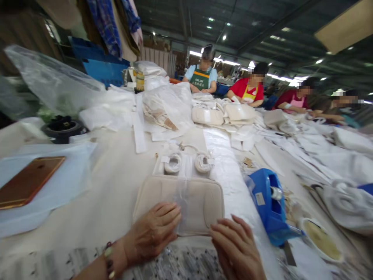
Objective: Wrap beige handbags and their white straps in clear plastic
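A beige handbag (154, 194) lies flat on the table in front of me, with a translucent wrap band (183, 202) around its middle. Two coiled, wrapped straps, a left coil (173, 163) and a right coil (203, 162), lie at its far edge. My left hand (154, 231) rests on the bag's near left part, fingers stretched out and reaching the band. At the near right corner, my right hand (234, 243) touches the bag's edge with its fingers extended. Neither hand grips anything that I can see.
A phone (30, 181) lies on pale sheets at left. To the right stand a blue tape dispenser (268, 206) and a round dish (320, 239). Beyond lie a plastic bag (171, 105) and several beige bags (207, 116). Co-workers (204, 74) work along the table's far side.
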{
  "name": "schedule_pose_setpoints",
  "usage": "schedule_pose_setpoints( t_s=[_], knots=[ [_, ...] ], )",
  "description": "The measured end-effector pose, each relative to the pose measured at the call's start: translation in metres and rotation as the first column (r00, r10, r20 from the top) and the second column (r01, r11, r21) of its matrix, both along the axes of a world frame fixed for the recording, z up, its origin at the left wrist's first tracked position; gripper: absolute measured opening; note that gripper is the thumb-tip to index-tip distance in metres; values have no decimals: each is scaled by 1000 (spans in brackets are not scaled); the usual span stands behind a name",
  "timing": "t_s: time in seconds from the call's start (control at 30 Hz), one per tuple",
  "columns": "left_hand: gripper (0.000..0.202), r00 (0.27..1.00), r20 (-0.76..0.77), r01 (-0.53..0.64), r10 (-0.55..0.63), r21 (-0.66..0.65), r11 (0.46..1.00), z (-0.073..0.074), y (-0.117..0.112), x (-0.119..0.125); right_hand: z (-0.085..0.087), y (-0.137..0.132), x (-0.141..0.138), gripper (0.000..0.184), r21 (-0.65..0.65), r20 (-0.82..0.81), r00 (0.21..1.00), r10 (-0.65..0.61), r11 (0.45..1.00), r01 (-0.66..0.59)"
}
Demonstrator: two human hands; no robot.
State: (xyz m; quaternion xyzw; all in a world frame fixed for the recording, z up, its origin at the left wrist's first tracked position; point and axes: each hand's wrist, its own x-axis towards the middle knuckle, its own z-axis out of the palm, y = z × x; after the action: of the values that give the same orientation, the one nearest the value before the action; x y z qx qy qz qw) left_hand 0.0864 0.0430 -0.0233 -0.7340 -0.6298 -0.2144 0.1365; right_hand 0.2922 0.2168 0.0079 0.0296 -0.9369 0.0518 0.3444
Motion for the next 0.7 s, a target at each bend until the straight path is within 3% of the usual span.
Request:
schedule_pose_setpoints(
  t_s=[0.07, 0.1, 0.17, 0.23, 0.27, 0.3, 0.53, 0.6, 0.7],
  knots=[
    [30, 998, -59, 3, -1, 33, 999, -3, -1, -2, 10, 29, 30, 21, -93, -139, 936, -324, 945, 313],
    [31, 996, -87, 13, -9, 48, 999, -6, -2, -4, 15, 45, 44, 17, -193, -175, 850, -497, 864, 465],
    [34, 991, -132, 36, -26, 79, 996, -11, -2, -10, 24, 74, 68, 28, -467, -89, 642, -762, 601, 649],
    [37, 988, -153, 44, -30, 90, 995, -15, -1, -14, 31, 96, 82, 39, -653, 138, 540, -830, 334, 680],
    [38, 987, -158, 43, -28, 93, 995, -16, -1, -15, 32, 103, 84, 40, -701, 229, 538, -811, 246, 669],
    [39, 987, -160, 40, -24, 98, 994, -17, -1, -16, 33, 108, 84, 39, -733, 285, 554, -782, 195, 652],
    [41, 986, -167, 40, -22, 103, 994, -15, -1, -16, 29, 117, 69, 26, -870, 344, 680, -648, 52, 490],
    [41, 987, -156, 47, -31, 101, 994, -15, -1, -17, 31, 118, 71, 26, -896, 322, 707, -630, 38, 442],
    [40, 988, -154, 49, -33, 103, 994, -14, -1, -17, 30, 108, 85, 30, -929, 238, 728, -643, 67, 363]
  ],
)
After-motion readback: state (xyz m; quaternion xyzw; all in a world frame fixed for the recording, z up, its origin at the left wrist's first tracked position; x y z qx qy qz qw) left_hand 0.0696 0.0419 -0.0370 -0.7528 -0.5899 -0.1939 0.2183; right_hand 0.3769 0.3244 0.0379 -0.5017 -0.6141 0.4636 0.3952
